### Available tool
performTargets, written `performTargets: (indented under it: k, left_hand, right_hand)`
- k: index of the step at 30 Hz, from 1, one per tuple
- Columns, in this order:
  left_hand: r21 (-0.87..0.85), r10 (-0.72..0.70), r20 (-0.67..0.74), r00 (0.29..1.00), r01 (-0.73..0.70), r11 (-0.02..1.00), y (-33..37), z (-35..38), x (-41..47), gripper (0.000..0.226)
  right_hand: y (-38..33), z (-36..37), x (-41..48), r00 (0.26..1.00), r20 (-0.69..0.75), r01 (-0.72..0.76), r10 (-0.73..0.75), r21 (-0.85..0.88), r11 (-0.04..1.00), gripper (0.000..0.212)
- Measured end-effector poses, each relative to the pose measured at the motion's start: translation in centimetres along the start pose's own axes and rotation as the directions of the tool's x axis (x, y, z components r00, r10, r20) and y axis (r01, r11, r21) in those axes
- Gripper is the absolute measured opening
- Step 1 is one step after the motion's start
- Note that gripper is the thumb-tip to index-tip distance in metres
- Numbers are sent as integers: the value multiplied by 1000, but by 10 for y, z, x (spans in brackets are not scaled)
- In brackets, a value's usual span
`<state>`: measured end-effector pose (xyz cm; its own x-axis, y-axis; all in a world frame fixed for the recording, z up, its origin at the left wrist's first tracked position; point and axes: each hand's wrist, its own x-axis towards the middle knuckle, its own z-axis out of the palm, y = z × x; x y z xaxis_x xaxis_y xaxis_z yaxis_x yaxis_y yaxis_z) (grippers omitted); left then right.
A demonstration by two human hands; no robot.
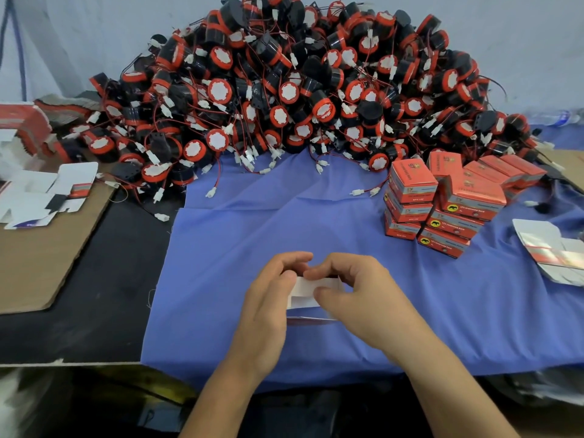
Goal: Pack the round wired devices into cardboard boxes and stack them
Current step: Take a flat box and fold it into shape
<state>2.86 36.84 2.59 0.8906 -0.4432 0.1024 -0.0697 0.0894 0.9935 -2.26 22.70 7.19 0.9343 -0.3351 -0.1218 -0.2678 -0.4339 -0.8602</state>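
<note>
One wide-angle view, from the person's head, faces forward and down over the blue cloth (316, 216). The left hand (268, 298) and right hand (357, 295), gripping a white cardboard box (303, 294), lie close beneath the lens, with the heap of round wired devices (284, 90) farther off and a pale backdrop (79, 36) behind it.

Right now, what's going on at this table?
A person is shaping a partly folded white cardboard box over the blue cloth. The left hand grips its left side and the right hand pinches its top edge. No device shows inside it. The pile of round black-and-red wired devices sits behind. Closed red cardboard boxes are stacked at the right, and flat box blanks lie at the left.
</note>
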Motion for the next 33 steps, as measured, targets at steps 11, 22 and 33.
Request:
performTargets:
  k: [11, 22, 33]
  left_hand:
    - [-176, -116, 126, 985, 138, 975, -13, -19, 5, 63]
    - [-121, -75, 46, 996, 81, 989, -15, -12, 10, 27]
    - [-112, -142, 118, 983, 155, 981, -14, -18, 14, 26]
  right_hand:
    - [4, -10, 5, 999, 38, -10, 6, 123, 992, 31]
    - [18, -12, 7, 999, 32, -37, 22, 605, 795, 37]
    - [27, -3, 1, 998, 2, 47, -61, 604, 796, 31]
